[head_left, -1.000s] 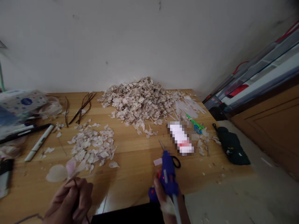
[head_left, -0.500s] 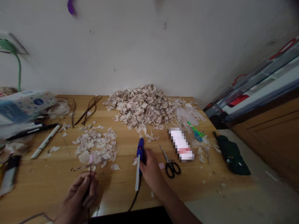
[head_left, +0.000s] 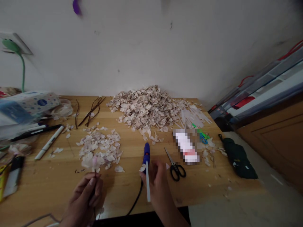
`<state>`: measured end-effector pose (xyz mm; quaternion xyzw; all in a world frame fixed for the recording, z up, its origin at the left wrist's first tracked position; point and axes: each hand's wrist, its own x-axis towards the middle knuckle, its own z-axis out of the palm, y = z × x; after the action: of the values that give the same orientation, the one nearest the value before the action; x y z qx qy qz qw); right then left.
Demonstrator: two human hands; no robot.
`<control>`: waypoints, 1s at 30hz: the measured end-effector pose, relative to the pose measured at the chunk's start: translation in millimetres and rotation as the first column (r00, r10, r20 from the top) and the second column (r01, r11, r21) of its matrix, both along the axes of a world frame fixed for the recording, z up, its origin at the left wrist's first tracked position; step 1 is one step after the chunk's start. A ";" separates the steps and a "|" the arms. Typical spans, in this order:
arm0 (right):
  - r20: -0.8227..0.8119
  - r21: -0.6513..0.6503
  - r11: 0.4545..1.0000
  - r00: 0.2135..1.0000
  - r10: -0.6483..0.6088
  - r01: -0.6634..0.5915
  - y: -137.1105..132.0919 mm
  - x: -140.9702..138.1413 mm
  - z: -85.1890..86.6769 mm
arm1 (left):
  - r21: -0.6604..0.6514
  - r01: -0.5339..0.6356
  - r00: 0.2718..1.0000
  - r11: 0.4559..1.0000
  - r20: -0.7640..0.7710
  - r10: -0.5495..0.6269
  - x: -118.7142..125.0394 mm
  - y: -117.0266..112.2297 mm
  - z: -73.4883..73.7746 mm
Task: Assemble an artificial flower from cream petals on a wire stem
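Observation:
My left hand (head_left: 86, 192) is closed in a pinch around a thin dark brown stem (head_left: 95, 172). A small pale pink bud (head_left: 95, 160) tops the stem, upright in front of the loose petals. At the blue hot glue gun (head_left: 146, 153) is my right hand (head_left: 157, 179), its thumb passing under the white glue stick (head_left: 148, 186) that sticks out of the gun's back. The handle is mostly hidden by this hand, and the forefinger is curled a little off the gun's body. One pale petal (head_left: 142, 168) shows beside the thumb tip; whether they touch is unclear.
Small petals (head_left: 100, 145) are spread beyond my left hand, and a large petal heap (head_left: 146, 107) lies against the wall. Black-handled scissors (head_left: 175, 170) and a blurred-out phone-like object (head_left: 186, 146) lie rightward. Dark twigs (head_left: 91, 113), a white marker (head_left: 49, 142) and a tissue pack (head_left: 40, 104) are leftward.
The glue gun has turned slightly, its rear stick swinging right and nearer to me. My right fingers have loosened from its side. The left hand keeps its pinch; the view has shifted slightly.

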<state>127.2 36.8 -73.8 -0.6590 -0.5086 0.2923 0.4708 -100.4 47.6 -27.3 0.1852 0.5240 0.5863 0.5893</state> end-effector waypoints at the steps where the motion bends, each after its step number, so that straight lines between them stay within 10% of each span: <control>1: 0.068 0.034 0.999 0.997 -0.032 0.030 -10.8 -3.0 1.4 | 0.003 -0.001 1.000 1.000 -0.001 0.001 0.3 -0.5 0.5; 8: 0.456 0.064 0.911 0.824 0.337 -0.407 -55.1 -50.4 0.4 | -0.015 -0.020 1.000 1.000 -0.001 0.020 -4.2 -3.2 3.9; 20: 0.525 -0.204 0.886 0.717 0.458 -0.417 49.7 -96.2 37.7 | -0.030 0.027 1.000 0.999 -0.006 -0.027 0.0 -8.8 9.2; 30: 0.549 -0.206 0.890 0.705 0.449 -0.407 72.8 -107.5 39.3 | -0.048 0.029 0.999 0.998 0.019 -0.028 -5.9 -10.0 9.4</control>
<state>19.7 109.7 -34.6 -0.5959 -0.7560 0.1947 0.1882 -106.2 37.6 -17.9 0.1728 0.5300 0.5666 0.6068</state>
